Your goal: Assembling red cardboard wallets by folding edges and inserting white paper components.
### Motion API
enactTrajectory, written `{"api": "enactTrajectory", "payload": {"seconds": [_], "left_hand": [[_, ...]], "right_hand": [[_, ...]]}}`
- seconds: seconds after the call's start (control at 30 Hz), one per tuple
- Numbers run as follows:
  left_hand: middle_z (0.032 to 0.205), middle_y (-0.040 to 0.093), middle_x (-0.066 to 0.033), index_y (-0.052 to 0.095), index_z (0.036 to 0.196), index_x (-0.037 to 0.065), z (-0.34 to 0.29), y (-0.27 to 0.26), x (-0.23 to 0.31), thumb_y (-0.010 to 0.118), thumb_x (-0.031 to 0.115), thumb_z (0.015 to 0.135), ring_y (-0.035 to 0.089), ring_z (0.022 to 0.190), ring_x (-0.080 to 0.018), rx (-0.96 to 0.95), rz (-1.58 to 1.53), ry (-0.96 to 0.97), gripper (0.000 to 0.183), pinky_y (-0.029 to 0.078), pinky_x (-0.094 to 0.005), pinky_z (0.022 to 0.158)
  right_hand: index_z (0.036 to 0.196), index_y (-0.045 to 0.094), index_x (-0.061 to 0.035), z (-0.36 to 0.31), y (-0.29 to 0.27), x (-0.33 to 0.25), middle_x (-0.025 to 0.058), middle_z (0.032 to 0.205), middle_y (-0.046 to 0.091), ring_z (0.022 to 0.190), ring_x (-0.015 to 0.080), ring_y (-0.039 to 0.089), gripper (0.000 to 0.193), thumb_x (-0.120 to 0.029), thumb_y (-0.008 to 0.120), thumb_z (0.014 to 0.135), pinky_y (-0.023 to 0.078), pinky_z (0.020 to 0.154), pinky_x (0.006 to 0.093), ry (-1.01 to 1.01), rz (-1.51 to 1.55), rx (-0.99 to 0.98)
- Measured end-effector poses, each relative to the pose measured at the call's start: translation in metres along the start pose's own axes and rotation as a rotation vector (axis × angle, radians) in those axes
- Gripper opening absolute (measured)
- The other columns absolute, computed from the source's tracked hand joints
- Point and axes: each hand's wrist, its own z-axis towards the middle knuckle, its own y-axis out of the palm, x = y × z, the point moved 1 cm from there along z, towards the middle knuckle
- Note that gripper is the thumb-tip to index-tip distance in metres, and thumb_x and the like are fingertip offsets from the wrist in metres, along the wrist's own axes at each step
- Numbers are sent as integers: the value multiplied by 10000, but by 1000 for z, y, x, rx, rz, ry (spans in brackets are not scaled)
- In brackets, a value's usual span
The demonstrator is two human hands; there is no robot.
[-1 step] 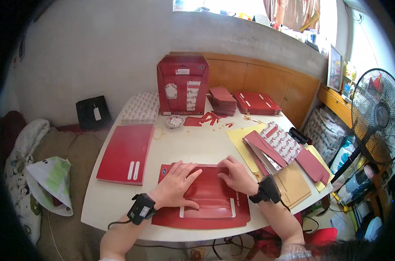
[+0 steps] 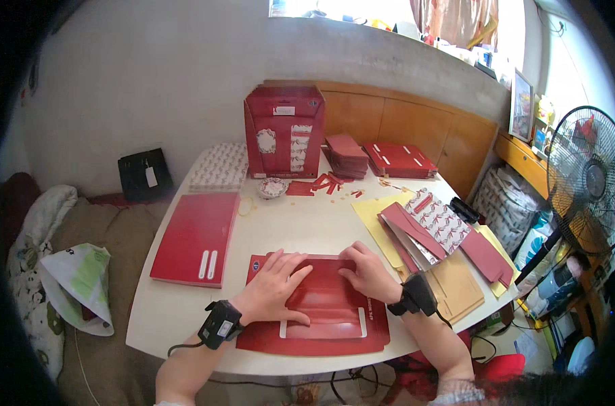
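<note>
On the table in front of me lies a red printed cardboard sheet (image 2: 334, 345), creased and glossy, with white strips near its lower corners. My left hand (image 2: 270, 287) rests on its left part, fingers spread and thumb stretched toward the middle. At the sheet's upper right edge my right hand (image 2: 367, 272) is closed, its fingers bent down and thumb tucked in against the red cardboard. The right fingertips are partly hidden. Both wrists wear black strapped devices with cables.
To the left lies a stack of red sheets (image 2: 195, 237). Behind stand a tall red box (image 2: 284, 142), patterned sheets (image 2: 219, 166), red card stacks (image 2: 348, 155) and a small round dish (image 2: 273, 188) beside scraps. Folded red and patterned folders (image 2: 426, 227) lie over brown envelopes (image 2: 456, 291) at right.
</note>
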Motion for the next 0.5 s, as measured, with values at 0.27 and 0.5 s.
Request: {"api": "enactTrajectory", "payload": {"seconds": [0.27, 0.5], "left_hand": [[1332, 464, -234, 619, 1072, -31, 1, -5, 4, 750, 594, 676, 410, 1287, -369, 2, 10, 26, 751, 264, -535, 1128], [1071, 566, -153, 587, 1133, -20, 3, -5, 7, 777, 527, 688, 554, 1047, -316, -30, -43, 59, 730, 408, -450, 1012]], "right_hand": [[926, 562, -42, 1, 5, -6, 126, 929, 549, 890, 323, 550, 231, -25, 704, 744, 478, 765, 401, -162, -270, 56], [793, 567, -30, -7, 12, -19, 84, 850, 565, 861, 277, 566, 90, -88, 634, 774, 500, 763, 388, -272, -545, -52]]}}
